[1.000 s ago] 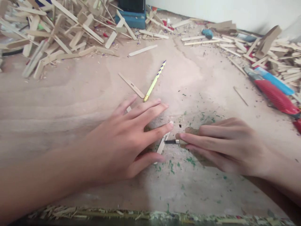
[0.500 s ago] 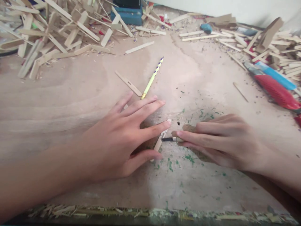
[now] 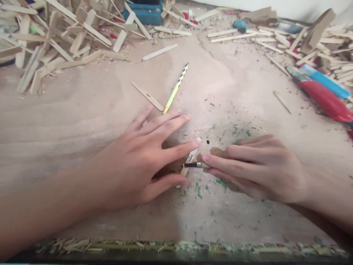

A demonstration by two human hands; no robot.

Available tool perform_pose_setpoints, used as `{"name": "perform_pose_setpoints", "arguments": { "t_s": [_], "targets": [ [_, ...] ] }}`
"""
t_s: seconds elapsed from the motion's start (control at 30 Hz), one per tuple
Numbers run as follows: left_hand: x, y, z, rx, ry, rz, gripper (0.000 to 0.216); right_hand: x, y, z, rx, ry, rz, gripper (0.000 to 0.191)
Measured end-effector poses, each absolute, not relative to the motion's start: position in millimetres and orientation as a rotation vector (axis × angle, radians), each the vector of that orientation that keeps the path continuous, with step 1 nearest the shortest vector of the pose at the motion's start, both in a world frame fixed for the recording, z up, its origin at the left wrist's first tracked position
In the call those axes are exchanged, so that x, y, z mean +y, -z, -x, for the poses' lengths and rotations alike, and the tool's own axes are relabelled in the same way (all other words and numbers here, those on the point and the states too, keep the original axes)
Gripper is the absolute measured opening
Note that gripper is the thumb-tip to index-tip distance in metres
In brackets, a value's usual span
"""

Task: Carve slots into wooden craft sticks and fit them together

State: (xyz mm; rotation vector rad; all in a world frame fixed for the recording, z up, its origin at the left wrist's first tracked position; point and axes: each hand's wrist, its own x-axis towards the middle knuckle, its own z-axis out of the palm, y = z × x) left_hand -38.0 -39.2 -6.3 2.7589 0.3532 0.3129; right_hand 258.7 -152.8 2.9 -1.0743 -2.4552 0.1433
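My left hand [image 3: 143, 162] lies flat on the wooden board [image 3: 82, 121] with fingers spread, its index finger and thumb pressing down a pale craft stick [image 3: 189, 160]. My right hand [image 3: 256, 167] is closed around a small knife with a wooden handle, whose dark blade [image 3: 190, 165] lies across the stick. A yellow pencil with purple stripes [image 3: 175, 88] rests just beyond my left fingertips, and a slotted craft stick [image 3: 147, 95] lies to its left.
Heaps of craft sticks fill the far left [image 3: 63, 33] and far right [image 3: 317, 40]. A red utility knife [image 3: 322, 101] and a blue one [image 3: 322, 79] lie at the right. A blue box [image 3: 143, 13] stands at the back. Green shavings [image 3: 220, 182] dot the board.
The blade has slid a little leftward across the stick as my right hand pushed toward the left hand. The view has tilted slightly, so everything sits higher in the picture.
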Motion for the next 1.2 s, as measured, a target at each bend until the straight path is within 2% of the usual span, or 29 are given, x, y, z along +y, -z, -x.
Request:
{"name": "perform_pose_setpoints", "arguments": {
  "t_s": [0.27,0.77,1.2],
  "targets": [
    [-36.7,5.4,37.1,0.341,-0.307,-2.739,0.052,-153.2,-9.1,-261.8,-2.359,-0.327,1.134,0.019],
    [-38.3,4.7,36.5,0.353,-0.331,-2.707,0.053,-150.0,-13.7,-260.4,-2.371,-0.337,1.160,0.010],
    [-37.6,7.3,36.8,0.354,-0.325,-2.742,0.051,-151.9,-11.8,-263.7,-2.398,-0.290,1.143,0.015]
  ]
}}
